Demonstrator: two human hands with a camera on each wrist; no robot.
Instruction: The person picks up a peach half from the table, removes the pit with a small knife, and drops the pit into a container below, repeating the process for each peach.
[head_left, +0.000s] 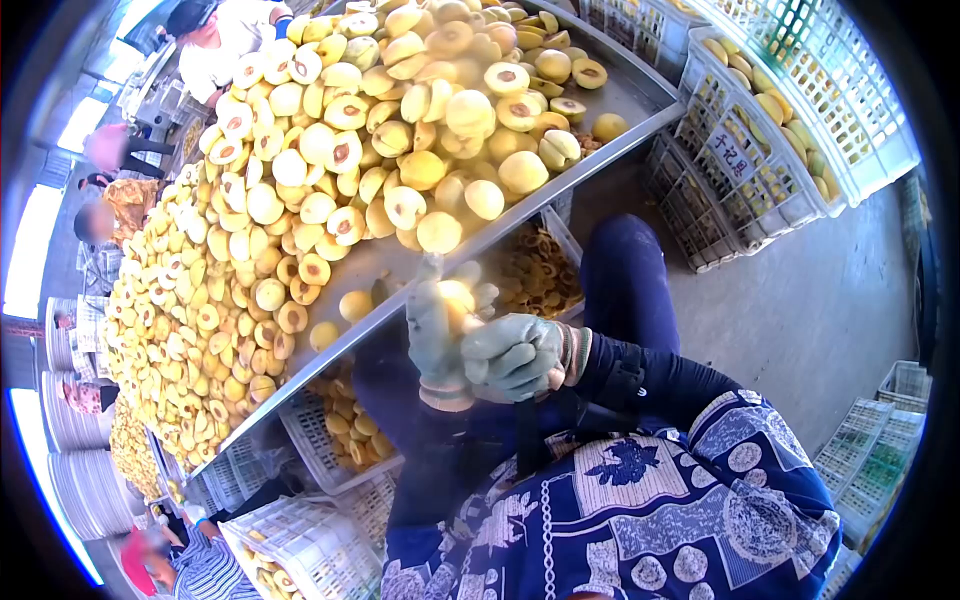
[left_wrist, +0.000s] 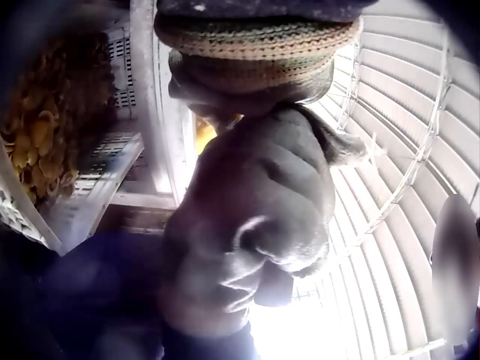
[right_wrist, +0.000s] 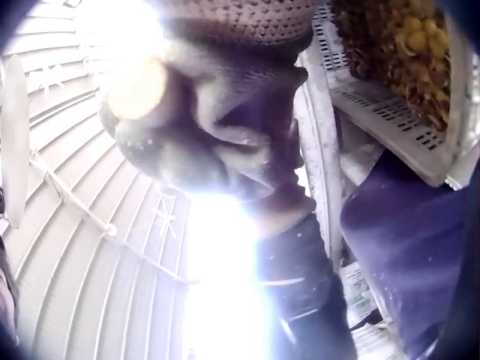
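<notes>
Both hands wear pale grey-green knit gloves and meet at the near edge of the metal table [head_left: 590, 165]. My left hand [head_left: 437, 345] holds a yellow peach [head_left: 457, 300] between its thumb and fingers. Just beside it, my right hand [head_left: 515, 355] has its fingers curled into a fist, its front right at the peach's lower edge. Anything inside that fist is hidden. In the left wrist view the right hand [left_wrist: 262, 195] covers most of the peach. The right wrist view shows the peach [right_wrist: 139, 90] washed out by glare.
Halved and whole peaches [head_left: 330, 150] are heaped across the table. Beneath its edge sits a crate of brown scraps [head_left: 540, 265], with another crate of peaches [head_left: 350, 430] to the left. Stacked white crates [head_left: 740, 160] stand at right. Other people [head_left: 200, 560] work along the table.
</notes>
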